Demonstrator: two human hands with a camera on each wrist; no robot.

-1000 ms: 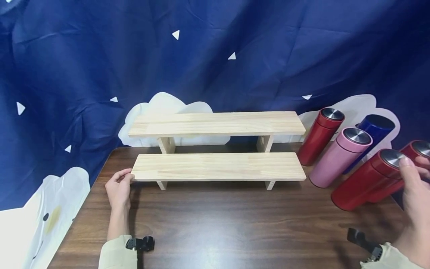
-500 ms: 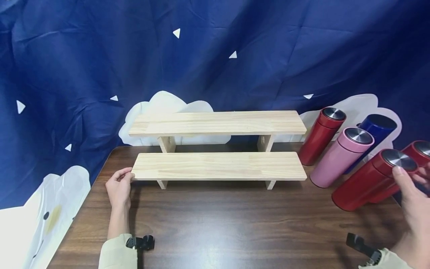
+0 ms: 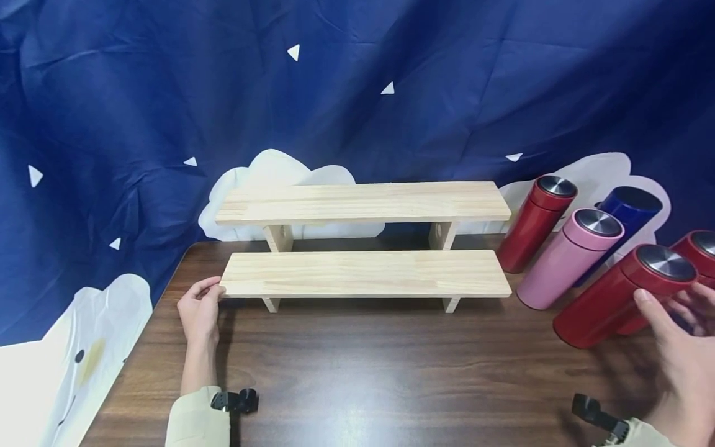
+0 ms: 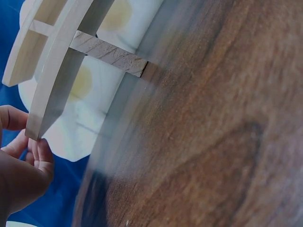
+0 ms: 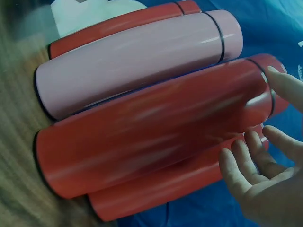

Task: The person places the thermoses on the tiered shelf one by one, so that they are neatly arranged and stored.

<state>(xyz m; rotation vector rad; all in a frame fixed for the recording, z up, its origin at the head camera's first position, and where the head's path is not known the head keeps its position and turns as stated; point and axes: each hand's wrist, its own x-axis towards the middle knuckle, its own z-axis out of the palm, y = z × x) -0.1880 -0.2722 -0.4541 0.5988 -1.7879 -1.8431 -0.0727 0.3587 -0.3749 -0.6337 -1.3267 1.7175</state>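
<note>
A two-tier wooden shelf (image 3: 363,273) stands on the table, and my left hand (image 3: 199,313) pinches the left end of its lower board between thumb and fingers. In the left wrist view, the fingertips meet the board's corner from both sides. My right hand (image 3: 689,347) is at the upper part of the front red thermos (image 3: 609,304). Its thumb overlaps the bottle just below the steel lid, while the loosely bent fingers (image 5: 236,165) are spread on the other side. The thermos stands upright on the table. Behind it is a second red thermos (image 3: 698,251), partly hidden.
Left of the front red thermos stand a pink thermos (image 3: 570,257), a blue thermos (image 3: 625,214) and another red thermos (image 3: 539,223), close together. A dark blue curtain (image 3: 346,93) with white cloud shapes hangs behind the brown wooden table (image 3: 363,372).
My right hand has moved slightly left, its thumb going from the lid's edge down to the front red thermos's neck. My left hand stays on the shelf. The bottles have not moved.
</note>
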